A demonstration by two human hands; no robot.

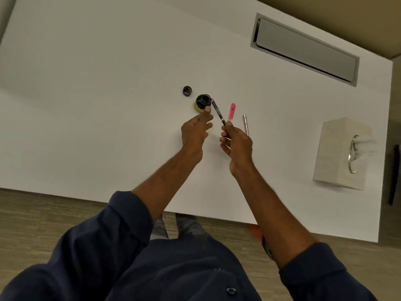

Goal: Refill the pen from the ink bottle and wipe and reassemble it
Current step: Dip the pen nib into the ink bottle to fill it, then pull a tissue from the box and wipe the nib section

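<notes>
1. The ink bottle (201,103) stands open near the middle of the white table (86,105), its lid (187,91) lying just beside it on the far left.
2. The right hand (237,146) pinches the back end of the pen's inner part (218,111), tilted so its pink front end meets the bottle's rim; whether the tip is in the ink is hard to tell.
3. The left hand (195,133) grips nothing, its fingers loosely spread, one fingertip touching the bottle's near side.
4. A pink cap (232,111) and a pale pink barrel (245,124) lie on the table to the right of the pen.
5. A tissue box (338,155) stands well apart at the right.
</notes>
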